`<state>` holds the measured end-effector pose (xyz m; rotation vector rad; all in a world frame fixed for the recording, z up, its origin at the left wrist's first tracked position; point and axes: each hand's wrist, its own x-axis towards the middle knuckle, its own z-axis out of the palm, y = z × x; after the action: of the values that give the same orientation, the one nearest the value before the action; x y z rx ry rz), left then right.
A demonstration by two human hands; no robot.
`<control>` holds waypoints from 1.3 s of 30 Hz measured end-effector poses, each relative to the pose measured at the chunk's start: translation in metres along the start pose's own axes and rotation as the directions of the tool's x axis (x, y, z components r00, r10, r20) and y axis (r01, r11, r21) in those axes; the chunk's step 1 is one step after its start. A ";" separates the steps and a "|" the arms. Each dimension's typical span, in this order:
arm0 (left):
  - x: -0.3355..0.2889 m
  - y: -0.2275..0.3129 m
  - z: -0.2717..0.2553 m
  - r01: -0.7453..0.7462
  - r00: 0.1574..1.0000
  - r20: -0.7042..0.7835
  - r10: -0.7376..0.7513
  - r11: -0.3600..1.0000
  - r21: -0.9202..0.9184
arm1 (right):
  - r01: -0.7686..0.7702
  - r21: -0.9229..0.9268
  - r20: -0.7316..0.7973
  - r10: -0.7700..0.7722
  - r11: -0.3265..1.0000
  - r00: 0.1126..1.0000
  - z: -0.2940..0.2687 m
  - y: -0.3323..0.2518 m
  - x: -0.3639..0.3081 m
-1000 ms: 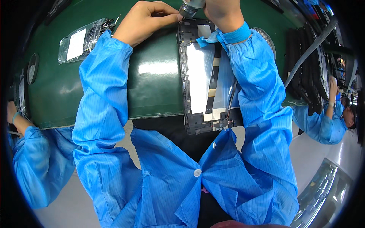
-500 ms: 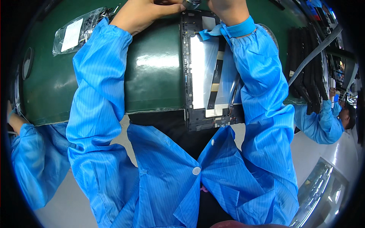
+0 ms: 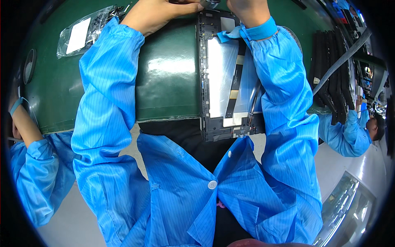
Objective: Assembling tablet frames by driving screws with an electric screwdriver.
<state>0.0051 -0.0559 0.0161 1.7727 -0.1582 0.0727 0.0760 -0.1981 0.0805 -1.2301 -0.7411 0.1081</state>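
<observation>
At the top edge of the head view, my left hand (image 3: 153,15) has its thumb and a finger closed in a pinch against a short silver metal cylinder (image 3: 210,3); the cylinder's upper part is cut off. My right hand (image 3: 249,11) is close by on the cylinder's right, with its fingers out of the picture. Below both hands lies an opened tablet-like device frame (image 3: 203,82), black-rimmed with a silvery inside and a dark flat cable (image 3: 235,80). Its near end juts past the table edge. A blue wrist strap (image 3: 263,30) circles my right wrist, and its loose end hangs over the frame.
On the green table (image 3: 166,82), a clear plastic bag (image 3: 88,35) of small dark parts with a white label lies at the far left. Black panels (image 3: 329,74) stand in a row at right, beside a grey cable (image 3: 343,59). Co-workers' blue sleeves (image 3: 41,173) show at left and right.
My hands and the metal cylinder stay almost where they were. At the far left, the co-worker's forearm has come further into view.
</observation>
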 end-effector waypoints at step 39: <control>-0.112 0.098 0.106 0.335 0.845 -0.497 -0.196 0.919 0.208 | 0.077 -0.121 -0.351 -0.115 0.990 0.929 -0.112 -0.087 -0.013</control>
<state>-0.1239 -0.1713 0.0738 1.9973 0.4785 0.3333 0.1030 -0.3263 0.1358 -1.2671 -0.4908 -0.2352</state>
